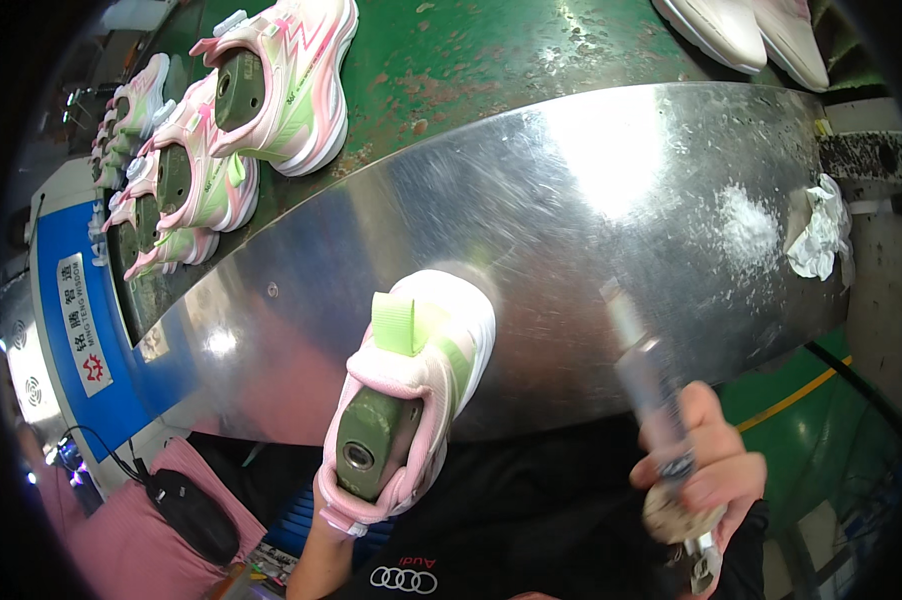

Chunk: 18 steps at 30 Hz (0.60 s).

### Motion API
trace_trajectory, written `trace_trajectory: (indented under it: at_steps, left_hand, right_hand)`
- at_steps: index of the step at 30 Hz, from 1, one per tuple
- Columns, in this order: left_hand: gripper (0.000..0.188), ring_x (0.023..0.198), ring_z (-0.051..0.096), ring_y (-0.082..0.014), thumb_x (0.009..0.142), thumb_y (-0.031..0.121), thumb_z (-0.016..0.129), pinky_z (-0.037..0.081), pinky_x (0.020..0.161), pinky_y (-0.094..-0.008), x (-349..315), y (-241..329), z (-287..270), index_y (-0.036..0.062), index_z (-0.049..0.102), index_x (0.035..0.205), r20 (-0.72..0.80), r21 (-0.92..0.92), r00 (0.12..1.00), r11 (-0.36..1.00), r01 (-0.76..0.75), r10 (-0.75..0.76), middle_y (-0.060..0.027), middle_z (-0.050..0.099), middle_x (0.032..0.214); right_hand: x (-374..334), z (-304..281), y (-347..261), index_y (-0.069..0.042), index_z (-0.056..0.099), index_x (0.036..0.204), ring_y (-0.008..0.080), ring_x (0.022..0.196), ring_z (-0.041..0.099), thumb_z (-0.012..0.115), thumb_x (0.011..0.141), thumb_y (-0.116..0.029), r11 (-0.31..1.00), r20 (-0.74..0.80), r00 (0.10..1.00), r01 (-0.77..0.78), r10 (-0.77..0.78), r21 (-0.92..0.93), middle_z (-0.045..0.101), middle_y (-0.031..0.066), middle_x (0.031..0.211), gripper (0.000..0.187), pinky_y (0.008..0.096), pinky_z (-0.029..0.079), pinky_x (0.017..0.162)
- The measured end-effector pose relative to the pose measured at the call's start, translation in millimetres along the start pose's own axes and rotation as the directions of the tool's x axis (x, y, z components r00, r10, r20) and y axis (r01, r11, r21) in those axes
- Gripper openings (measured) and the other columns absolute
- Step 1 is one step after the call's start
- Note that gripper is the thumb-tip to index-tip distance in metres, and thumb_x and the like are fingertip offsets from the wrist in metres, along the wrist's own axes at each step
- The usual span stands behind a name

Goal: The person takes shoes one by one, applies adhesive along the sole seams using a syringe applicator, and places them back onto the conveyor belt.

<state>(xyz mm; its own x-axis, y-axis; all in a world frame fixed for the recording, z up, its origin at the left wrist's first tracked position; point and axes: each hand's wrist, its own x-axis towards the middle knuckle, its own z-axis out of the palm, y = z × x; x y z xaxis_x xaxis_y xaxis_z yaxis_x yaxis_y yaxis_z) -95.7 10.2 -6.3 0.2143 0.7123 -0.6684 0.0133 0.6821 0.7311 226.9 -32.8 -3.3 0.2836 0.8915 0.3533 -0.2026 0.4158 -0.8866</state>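
Observation:
A pink, white and light-green sneaker (431,350) with a dark green shoe last (371,445) in its opening is held tilted over the near edge of the metal worktop. My left hand holds it from beneath; its fingers are hidden behind the shoe, and only my left wrist (321,550) shows. To the right, my right hand (716,455) is closed around a slim tool (646,370) with a narrow, pale tip. Motion blurs the tool, so I cannot tell its exact kind. A round brownish piece (681,515) also sits at those fingers.
The curved metal worktop (371,230) bears white powder (746,230) and crumpled white paper (821,230) at the right. Several similar sneakers (301,100) line the green surface (451,60) at the far left. Pale shoes (716,30) stand far right. A blue panel (96,330) borders the left.

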Motion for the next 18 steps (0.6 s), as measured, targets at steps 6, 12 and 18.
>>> trace_trajectory:
  at_steps: [6, 12, 18]
  left_hand:
    - [0.069, 0.110, 0.051, -0.0200, 0.071, 0.009, 0.074, 0.044, 0.094, -0.0344, -35, 17, -39, 0.0086, 0.032, 0.125, -0.213, 0.384, 0.950, 0.914, -0.132, 0.227, -0.0103, 0.049, 0.118]
    - [0.066, 0.094, 0.059, -0.0238, 0.070, 0.023, 0.079, 0.047, 0.084, -0.0329, -35, 59, -40, -0.0042, 0.043, 0.118, 0.010, 0.366, 0.804, 0.747, -0.556, 0.594, -0.0169, 0.058, 0.104]
    - [0.123, 0.126, 0.040, -0.0307, 0.045, 0.035, 0.092, 0.033, 0.105, -0.0409, -8, 59, 34, -0.0051, 0.022, 0.138, 0.207, 0.376, 0.757, 0.664, -0.646, 0.620, -0.0206, 0.033, 0.139]
  right_hand:
    - [2, -11, 21, -0.003, 0.031, 0.130, 0.0240, 0.096, 0.044, 0.088, 0.053, -0.047, 0.992, 0.170, 0.985, 0.017, 0.005, -0.129, 0.046, 0.0159, 0.110, 0.106, 0.0376, 0.037, 0.081]
    - [0, 4, 37, -0.004, 0.013, 0.136, 0.0334, 0.123, 0.039, 0.088, 0.058, -0.039, 0.996, 0.284, 0.954, -0.082, 0.092, -0.047, 0.037, 0.0189, 0.127, 0.113, 0.0436, 0.032, 0.101]
    - [8, 29, 55, -0.004, 0.003, 0.138, 0.0252, 0.131, 0.030, 0.086, 0.063, -0.034, 0.975, 0.330, 0.936, -0.175, 0.123, 0.135, 0.028, 0.0244, 0.141, 0.116, 0.0384, 0.022, 0.108]
